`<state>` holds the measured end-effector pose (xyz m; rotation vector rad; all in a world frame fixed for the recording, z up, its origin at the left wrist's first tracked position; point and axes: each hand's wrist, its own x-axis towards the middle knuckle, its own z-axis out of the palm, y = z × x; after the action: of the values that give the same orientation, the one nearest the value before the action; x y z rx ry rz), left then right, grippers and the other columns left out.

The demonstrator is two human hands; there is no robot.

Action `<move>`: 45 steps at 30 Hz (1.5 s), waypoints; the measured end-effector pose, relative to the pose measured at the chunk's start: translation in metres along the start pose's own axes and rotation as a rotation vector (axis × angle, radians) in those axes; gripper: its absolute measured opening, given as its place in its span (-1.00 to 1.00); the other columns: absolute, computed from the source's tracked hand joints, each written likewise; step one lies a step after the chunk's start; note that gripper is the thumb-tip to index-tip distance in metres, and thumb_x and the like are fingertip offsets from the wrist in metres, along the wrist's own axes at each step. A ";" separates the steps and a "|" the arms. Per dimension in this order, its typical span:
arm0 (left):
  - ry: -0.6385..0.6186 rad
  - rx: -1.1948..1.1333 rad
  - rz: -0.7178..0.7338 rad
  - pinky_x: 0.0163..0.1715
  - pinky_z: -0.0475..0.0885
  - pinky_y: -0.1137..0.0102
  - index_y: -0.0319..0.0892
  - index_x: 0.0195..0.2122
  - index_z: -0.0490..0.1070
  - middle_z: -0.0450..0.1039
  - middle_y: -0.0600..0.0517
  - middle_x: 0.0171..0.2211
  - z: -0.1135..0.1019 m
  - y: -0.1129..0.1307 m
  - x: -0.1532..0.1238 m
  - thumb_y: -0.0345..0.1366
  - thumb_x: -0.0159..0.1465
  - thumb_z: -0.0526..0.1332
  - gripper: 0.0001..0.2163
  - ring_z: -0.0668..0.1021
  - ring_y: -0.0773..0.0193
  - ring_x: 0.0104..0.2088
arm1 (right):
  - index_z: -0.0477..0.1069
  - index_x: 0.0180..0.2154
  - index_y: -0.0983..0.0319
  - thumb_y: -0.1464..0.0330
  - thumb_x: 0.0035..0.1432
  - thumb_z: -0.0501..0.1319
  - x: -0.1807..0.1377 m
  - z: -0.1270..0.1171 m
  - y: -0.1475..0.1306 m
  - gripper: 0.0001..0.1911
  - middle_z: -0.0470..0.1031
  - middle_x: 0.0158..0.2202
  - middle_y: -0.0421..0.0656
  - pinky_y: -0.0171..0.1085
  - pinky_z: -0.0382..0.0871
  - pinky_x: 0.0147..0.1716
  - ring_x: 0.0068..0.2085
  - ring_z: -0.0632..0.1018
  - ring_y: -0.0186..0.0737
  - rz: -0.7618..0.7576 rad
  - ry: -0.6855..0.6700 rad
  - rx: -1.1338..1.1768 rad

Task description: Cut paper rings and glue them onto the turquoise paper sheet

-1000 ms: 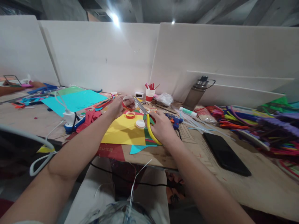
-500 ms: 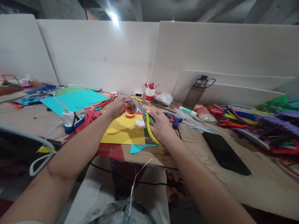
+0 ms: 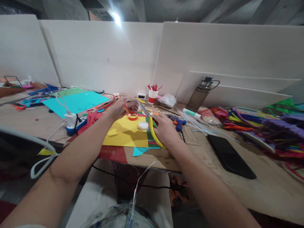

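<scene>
My left hand [image 3: 119, 108] pinches a small red and white paper ring [image 3: 130, 108], held just above the table. My right hand [image 3: 164, 129] grips yellow-handled scissors [image 3: 154, 133], and their blades [image 3: 143, 108] point up and left, touching the ring. Below the hands lies a yellow paper sheet [image 3: 123, 134]. On it rest a second red ring [image 3: 132, 117] and a white round lid [image 3: 143, 125].
A cyan sheet [image 3: 74, 102] and a white charger on a power strip [image 3: 71, 122] lie to the left. A red-and-white cup [image 3: 152, 95], a metal bottle [image 3: 199, 95], a blue glue gun [image 3: 178, 123], a black phone [image 3: 230, 156] and heaped pipe cleaners [image 3: 261, 126] fill the right.
The scissor blades shifted slightly against the ring, and my left hand turned the ring a little. Both hands stay in nearly the same place.
</scene>
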<state>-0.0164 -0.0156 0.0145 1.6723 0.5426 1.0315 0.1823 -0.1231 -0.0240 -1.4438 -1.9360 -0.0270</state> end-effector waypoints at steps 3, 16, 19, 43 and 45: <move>0.075 -0.037 0.045 -0.51 0.37 0.47 -0.28 -0.45 0.44 0.45 0.00 -0.49 -0.003 -0.005 0.003 -0.24 0.08 0.38 -0.80 0.48 0.35 -0.48 | 0.51 0.02 0.27 0.41 0.11 0.21 0.000 -0.001 -0.001 -0.59 0.49 -0.06 0.06 -0.12 0.42 -0.08 -0.08 0.54 0.00 0.006 0.001 -0.012; 0.000 -0.086 0.049 -0.56 0.34 0.48 -0.23 -0.55 0.31 0.31 0.09 -0.61 0.009 -0.002 -0.002 -0.27 0.09 0.38 -0.74 0.40 0.42 -0.58 | 0.48 0.00 0.24 0.26 0.18 0.20 -0.002 0.000 -0.001 -0.63 0.40 -0.06 0.04 -0.18 0.40 -0.20 -0.16 0.51 -0.07 0.006 0.016 -0.022; -0.001 -0.090 0.027 -0.55 0.34 0.49 -0.22 -0.54 0.29 0.31 0.10 -0.61 0.012 0.002 -0.003 -0.27 0.09 0.38 -0.74 0.39 0.43 -0.58 | 0.48 0.02 0.23 0.27 0.18 0.19 -0.003 0.000 -0.001 -0.62 0.42 -0.06 0.04 -0.17 0.40 -0.19 -0.17 0.52 -0.06 0.010 0.016 -0.023; 0.008 -0.076 0.038 -0.55 0.37 0.46 -0.24 -0.46 0.36 0.38 0.05 -0.55 0.008 -0.003 -0.002 -0.26 0.09 0.36 -0.79 0.48 0.35 -0.54 | 0.48 0.02 0.22 0.28 0.18 0.20 -0.001 -0.002 -0.002 -0.63 0.42 -0.06 0.04 -0.17 0.39 -0.23 -0.20 0.51 -0.06 0.004 0.012 -0.067; -0.003 -0.103 0.040 -0.53 0.37 0.46 -0.23 -0.46 0.35 0.36 0.06 -0.55 0.011 -0.004 -0.003 -0.25 0.11 0.35 -0.79 0.46 0.37 -0.53 | 0.48 0.02 0.22 0.27 0.18 0.21 -0.001 -0.002 -0.001 -0.62 0.42 -0.05 0.04 -0.17 0.39 -0.24 -0.21 0.51 -0.07 0.004 0.014 -0.069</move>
<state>-0.0085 -0.0220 0.0092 1.5994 0.4485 1.0685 0.1824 -0.1252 -0.0231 -1.4881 -1.9385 -0.1029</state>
